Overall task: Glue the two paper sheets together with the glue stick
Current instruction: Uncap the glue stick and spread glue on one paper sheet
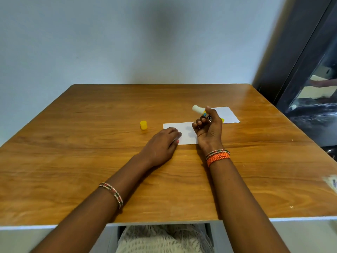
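Observation:
A small white paper sheet [186,132] lies flat in the middle of the wooden table [91,143]. My left hand [162,145] rests palm down on its left corner, pinning it. My right hand [208,128] hovers over the sheet's right end and grips the uncapped glue stick [198,110], its white tip pointing up and to the left, off the paper. A second white sheet [228,115] lies farther back on the right, partly hidden behind my right hand. The yellow cap [143,124] stands on the table left of the near sheet.
A pale wall stands behind the table's far edge. A dark glass-fronted cabinet [313,84] is at the right. A bit of a printed label [331,183] shows at the table's right edge. The near edge has a white rim.

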